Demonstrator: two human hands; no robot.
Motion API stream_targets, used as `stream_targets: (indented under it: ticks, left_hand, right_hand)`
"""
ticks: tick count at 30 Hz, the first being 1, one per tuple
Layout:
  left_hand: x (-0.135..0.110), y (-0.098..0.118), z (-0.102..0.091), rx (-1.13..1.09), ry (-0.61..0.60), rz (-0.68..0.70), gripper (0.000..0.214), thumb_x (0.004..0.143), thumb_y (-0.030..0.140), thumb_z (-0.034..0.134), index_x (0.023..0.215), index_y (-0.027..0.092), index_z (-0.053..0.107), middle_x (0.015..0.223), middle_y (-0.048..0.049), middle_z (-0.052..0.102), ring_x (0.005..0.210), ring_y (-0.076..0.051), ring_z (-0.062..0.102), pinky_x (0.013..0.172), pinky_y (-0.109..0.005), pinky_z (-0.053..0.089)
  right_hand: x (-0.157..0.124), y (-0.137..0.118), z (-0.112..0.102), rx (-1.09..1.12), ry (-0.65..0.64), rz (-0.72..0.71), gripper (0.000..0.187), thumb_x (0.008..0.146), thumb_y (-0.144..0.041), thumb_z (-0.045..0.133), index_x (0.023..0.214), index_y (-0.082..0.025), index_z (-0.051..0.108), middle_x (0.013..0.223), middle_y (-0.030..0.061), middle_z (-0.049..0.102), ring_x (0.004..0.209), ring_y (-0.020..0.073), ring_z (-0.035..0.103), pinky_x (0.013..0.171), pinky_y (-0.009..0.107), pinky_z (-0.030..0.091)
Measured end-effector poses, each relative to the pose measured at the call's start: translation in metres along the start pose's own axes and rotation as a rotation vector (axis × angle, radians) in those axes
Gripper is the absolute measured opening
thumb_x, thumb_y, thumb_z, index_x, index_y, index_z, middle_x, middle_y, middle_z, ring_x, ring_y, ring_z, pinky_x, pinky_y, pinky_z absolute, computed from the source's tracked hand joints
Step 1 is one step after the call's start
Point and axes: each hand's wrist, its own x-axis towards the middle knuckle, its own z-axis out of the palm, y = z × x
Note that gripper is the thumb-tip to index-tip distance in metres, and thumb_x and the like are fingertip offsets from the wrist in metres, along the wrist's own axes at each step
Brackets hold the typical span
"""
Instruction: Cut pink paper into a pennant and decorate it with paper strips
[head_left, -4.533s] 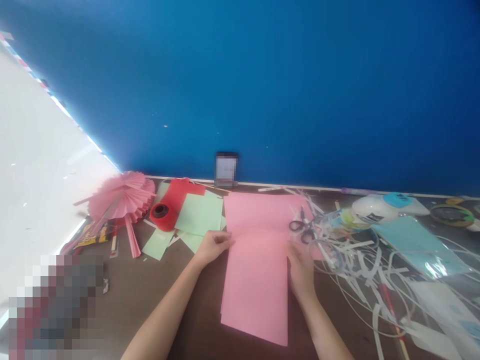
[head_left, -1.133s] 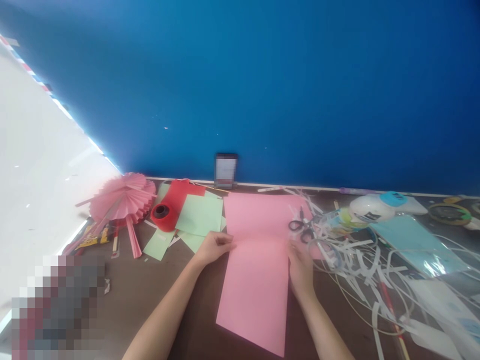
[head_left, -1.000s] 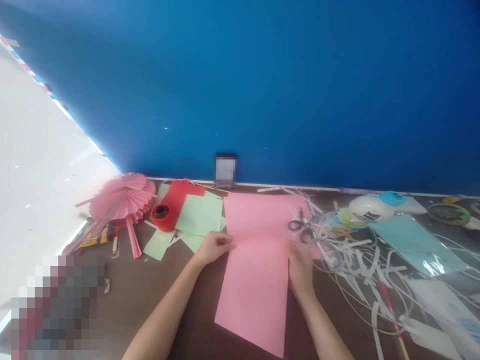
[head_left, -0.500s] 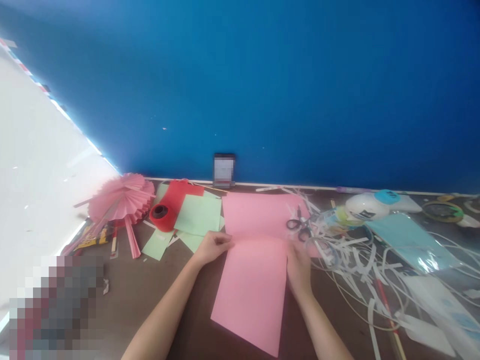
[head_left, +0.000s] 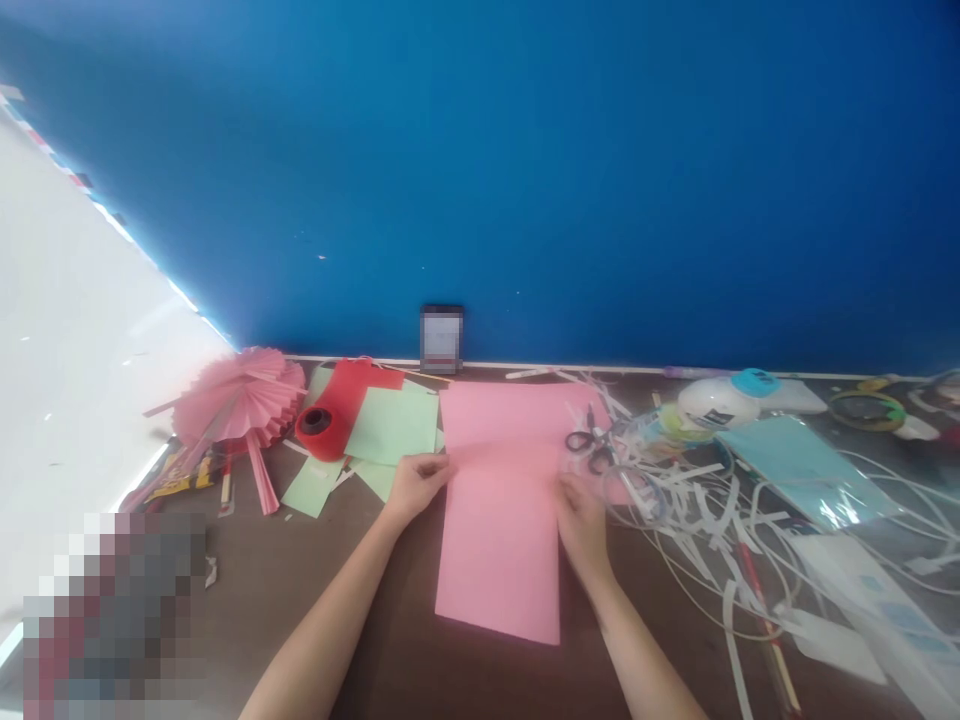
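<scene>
A sheet of pink paper (head_left: 499, 560) is held between my two hands, over the dark brown table. My left hand (head_left: 416, 488) pinches its left edge near the top. On the opposite edge, my right hand (head_left: 583, 520) grips with thumb and fingers. Behind the held sheet lies more pink paper (head_left: 510, 410), and the line between the two is hard to make out. Black-handled scissors (head_left: 591, 440) rest on the pink paper's right side, beyond my right hand. Pale green paper sheets (head_left: 394, 425) lie just past my left hand.
A red ribbon roll (head_left: 319, 435) and a pleated pink paper fan (head_left: 240, 400) sit at the left. Rightward are tangled white paper strips (head_left: 705, 520), a white glue bottle (head_left: 720, 400) and a teal plastic packet (head_left: 810, 465). A blue wall (head_left: 525, 180) rises behind.
The near end of the held pink sheet has swung from slanting to nearly straight and moved farther from me. Both hands keep their grip; the view has shifted slightly.
</scene>
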Motion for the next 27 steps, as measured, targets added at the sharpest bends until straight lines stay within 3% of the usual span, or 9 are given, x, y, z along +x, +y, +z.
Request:
stream_targets:
  ticks: [4, 7, 13, 19, 27]
  left_hand:
    - [0.0020, -0.0027, -0.0015, -0.009, 0.095, 0.025, 0.021, 0.065, 0.030, 0.067, 0.078, 0.013, 0.070, 0.083, -0.0077, 0.070, 0.076, -0.021, 0.064, 0.071, -0.030, 0.050]
    - [0.0030, -0.0051, -0.0017, -0.020, 0.114, 0.026, 0.023, 0.065, 0.031, 0.067, 0.079, 0.014, 0.070, 0.084, -0.0081, 0.070, 0.076, -0.021, 0.065, 0.070, -0.030, 0.051]
    - [0.0009, -0.0031, -0.0034, 0.011, 0.176, 0.070, 0.022, 0.067, 0.032, 0.065, 0.080, 0.014, 0.070, 0.084, -0.0074, 0.070, 0.078, -0.021, 0.064, 0.073, -0.030, 0.050]
    - [-0.0013, 0.0029, -0.0017, -0.012, 0.197, 0.073, 0.022, 0.066, 0.031, 0.066, 0.079, 0.014, 0.070, 0.083, -0.0073, 0.070, 0.078, -0.021, 0.064, 0.073, -0.030, 0.050]
    - [0.0009, -0.0030, -0.0039, -0.109, 0.282, 0.058, 0.028, 0.064, 0.034, 0.068, 0.083, 0.013, 0.069, 0.087, -0.0078, 0.070, 0.080, -0.021, 0.063, 0.075, -0.032, 0.050]
  right_hand:
    - [-0.0027, -0.0047, 0.0007, -0.014, -0.087, 0.003, 0.027, 0.075, -0.040, 0.051, 0.060, -0.018, 0.050, 0.055, -0.0023, 0.049, 0.054, 0.0126, 0.047, 0.051, 0.023, 0.036]
    - [-0.0036, -0.0051, 0.0013, -0.067, -0.048, 0.002, 0.032, 0.075, -0.041, 0.052, 0.054, -0.018, 0.046, 0.048, -0.0045, 0.041, 0.047, 0.0102, 0.040, 0.045, 0.022, 0.031]
    - [-0.0022, -0.0049, -0.0008, 0.017, -0.112, 0.011, 0.026, 0.074, -0.041, 0.054, 0.066, -0.016, 0.057, 0.062, 0.0011, 0.057, 0.063, 0.0160, 0.054, 0.056, 0.024, 0.041]
    - [-0.0007, -0.0069, -0.0046, -0.006, -0.054, 0.027, 0.028, 0.070, -0.043, 0.056, 0.064, -0.016, 0.059, 0.061, 0.0031, 0.061, 0.061, 0.0174, 0.055, 0.056, 0.025, 0.043]
    - [-0.0011, -0.0084, -0.0062, -0.029, -0.148, 0.030, 0.033, 0.068, -0.047, 0.058, 0.057, -0.015, 0.058, 0.056, 0.0013, 0.057, 0.057, 0.0165, 0.053, 0.054, 0.026, 0.042]
